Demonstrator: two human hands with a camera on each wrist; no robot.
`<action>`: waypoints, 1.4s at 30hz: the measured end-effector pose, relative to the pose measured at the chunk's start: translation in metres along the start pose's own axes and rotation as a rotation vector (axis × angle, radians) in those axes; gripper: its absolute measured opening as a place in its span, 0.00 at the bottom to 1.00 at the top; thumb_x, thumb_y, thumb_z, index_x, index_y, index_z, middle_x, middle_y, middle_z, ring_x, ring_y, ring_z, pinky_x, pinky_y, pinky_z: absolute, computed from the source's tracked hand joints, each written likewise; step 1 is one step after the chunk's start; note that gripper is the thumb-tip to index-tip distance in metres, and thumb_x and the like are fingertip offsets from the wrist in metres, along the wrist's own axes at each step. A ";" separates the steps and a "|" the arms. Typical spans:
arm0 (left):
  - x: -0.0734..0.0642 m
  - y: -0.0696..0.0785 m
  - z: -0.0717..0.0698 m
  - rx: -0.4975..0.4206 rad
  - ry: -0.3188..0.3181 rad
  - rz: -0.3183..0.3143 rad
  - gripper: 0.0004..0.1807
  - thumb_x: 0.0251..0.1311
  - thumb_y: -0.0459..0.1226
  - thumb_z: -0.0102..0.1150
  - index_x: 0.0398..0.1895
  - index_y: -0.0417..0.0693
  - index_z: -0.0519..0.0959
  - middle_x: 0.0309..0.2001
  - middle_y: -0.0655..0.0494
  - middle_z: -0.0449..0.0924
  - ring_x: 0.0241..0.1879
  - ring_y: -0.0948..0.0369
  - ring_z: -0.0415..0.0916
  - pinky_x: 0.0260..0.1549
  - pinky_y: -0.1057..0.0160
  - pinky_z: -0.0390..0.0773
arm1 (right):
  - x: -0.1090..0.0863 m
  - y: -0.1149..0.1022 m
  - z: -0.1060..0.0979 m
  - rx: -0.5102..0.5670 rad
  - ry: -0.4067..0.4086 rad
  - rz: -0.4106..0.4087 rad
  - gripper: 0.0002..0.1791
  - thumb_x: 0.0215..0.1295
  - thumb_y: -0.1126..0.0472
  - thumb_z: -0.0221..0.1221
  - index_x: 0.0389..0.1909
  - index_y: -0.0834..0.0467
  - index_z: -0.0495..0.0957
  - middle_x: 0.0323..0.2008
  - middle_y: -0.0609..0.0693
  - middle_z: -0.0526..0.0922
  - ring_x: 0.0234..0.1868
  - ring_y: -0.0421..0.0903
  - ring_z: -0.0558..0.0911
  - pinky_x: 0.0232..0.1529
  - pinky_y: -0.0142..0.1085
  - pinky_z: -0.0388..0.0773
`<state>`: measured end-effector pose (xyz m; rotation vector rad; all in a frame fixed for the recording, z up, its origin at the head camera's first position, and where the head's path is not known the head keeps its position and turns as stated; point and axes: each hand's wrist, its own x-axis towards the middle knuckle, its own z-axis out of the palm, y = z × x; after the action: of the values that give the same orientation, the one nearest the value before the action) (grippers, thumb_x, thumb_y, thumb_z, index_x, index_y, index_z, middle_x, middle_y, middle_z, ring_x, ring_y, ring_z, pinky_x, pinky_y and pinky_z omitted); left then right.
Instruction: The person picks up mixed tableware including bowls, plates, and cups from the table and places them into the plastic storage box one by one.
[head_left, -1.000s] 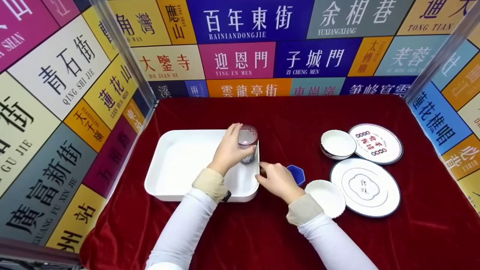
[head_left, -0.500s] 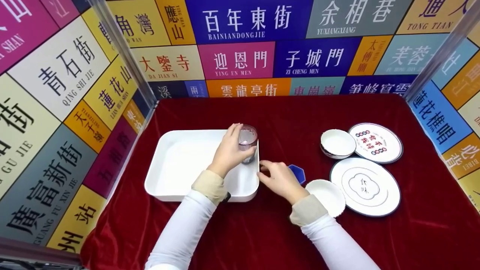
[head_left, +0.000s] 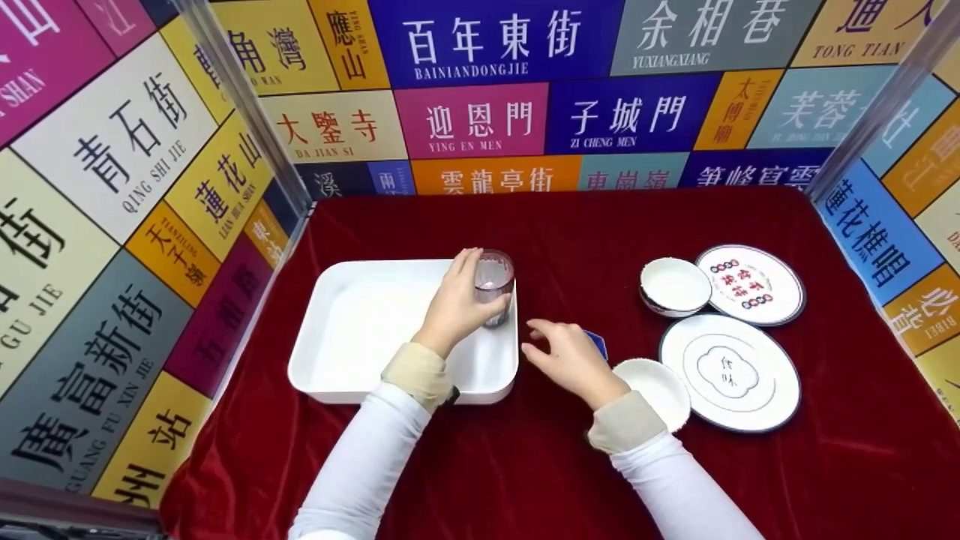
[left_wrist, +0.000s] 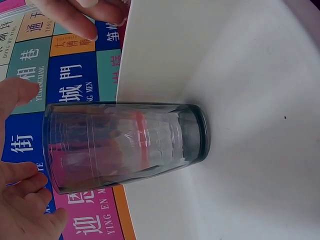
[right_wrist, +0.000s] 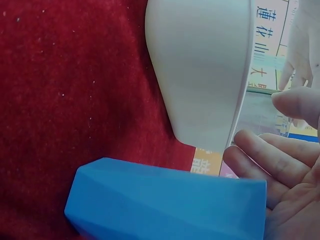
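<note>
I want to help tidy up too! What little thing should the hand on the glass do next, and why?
Probably let go and lift away. The glass stands upright on the floor of the white tray, near its right wall, with the left hand curled round it. The right hand hovers open beside the tray, over the blue dish.

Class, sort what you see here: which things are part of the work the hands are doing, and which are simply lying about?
In hand:
left hand holding the glass tumbler
white tray
right hand, over the blue hexagonal dish

Lying about:
two white bowls
two plates
red cloth
</note>
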<state>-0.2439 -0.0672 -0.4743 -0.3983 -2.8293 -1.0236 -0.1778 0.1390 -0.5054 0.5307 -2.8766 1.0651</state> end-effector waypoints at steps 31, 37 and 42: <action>-0.004 -0.002 0.001 0.001 -0.002 0.007 0.51 0.54 0.53 0.71 0.77 0.44 0.59 0.77 0.41 0.59 0.76 0.46 0.59 0.74 0.48 0.64 | -0.016 0.029 -0.032 -0.028 -0.004 0.070 0.33 0.63 0.52 0.67 0.65 0.65 0.74 0.57 0.61 0.84 0.61 0.58 0.81 0.64 0.53 0.76; -0.005 -0.002 0.002 0.007 -0.008 0.003 0.52 0.54 0.53 0.71 0.78 0.44 0.58 0.77 0.41 0.58 0.76 0.46 0.59 0.74 0.49 0.64 | -0.021 0.037 -0.038 -0.023 -0.018 0.092 0.39 0.60 0.47 0.69 0.67 0.64 0.73 0.60 0.61 0.82 0.62 0.59 0.80 0.66 0.53 0.75; -0.004 -0.001 0.003 0.009 -0.002 0.010 0.52 0.54 0.53 0.71 0.78 0.44 0.58 0.77 0.41 0.59 0.76 0.46 0.59 0.74 0.49 0.65 | -0.025 0.043 -0.043 -0.005 -0.052 0.112 0.43 0.57 0.43 0.70 0.69 0.64 0.71 0.64 0.63 0.78 0.67 0.61 0.76 0.70 0.55 0.71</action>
<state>-0.2400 -0.0670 -0.4783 -0.4128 -2.8297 -1.0094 -0.1720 0.2047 -0.5034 0.4075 -2.9857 1.0737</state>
